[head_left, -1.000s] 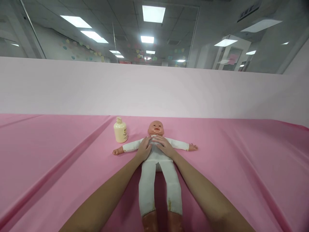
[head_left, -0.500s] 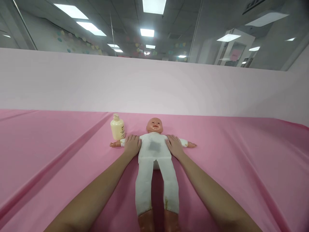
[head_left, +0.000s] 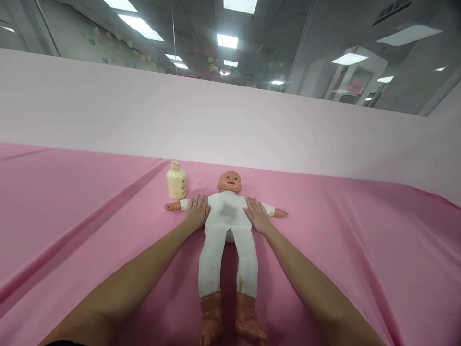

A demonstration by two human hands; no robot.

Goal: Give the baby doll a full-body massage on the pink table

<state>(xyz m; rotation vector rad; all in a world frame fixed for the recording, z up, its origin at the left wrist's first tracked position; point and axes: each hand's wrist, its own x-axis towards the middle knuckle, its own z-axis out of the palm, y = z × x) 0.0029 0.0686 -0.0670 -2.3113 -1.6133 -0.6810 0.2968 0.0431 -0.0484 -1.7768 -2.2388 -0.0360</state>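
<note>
A baby doll [head_left: 228,214] with a white cloth body lies on its back, arms stretched out sideways and feet toward me. A grey patch marks its chest. My left hand [head_left: 197,211] rests flat over the doll's arm on the left, near the shoulder, fingers out. On the other side, my right hand [head_left: 257,214] lies the same way across the doll's upper arm, its thumb against the torso. Neither hand is closed around the cloth. Just beyond the doll's left-side forearm stands a cream pump bottle [head_left: 176,182] with dark print.
A pink sheet [head_left: 108,192] with several folds covers the surface under the doll. Behind it rises a plain white wall [head_left: 216,125]. Above that, a glass window [head_left: 194,38] shows ceiling lights and a door.
The view has tilted and shifted slightly, so the doll's feet now show more fully. Both hands stay on the doll's arms, and the bottle stands where it was.
</note>
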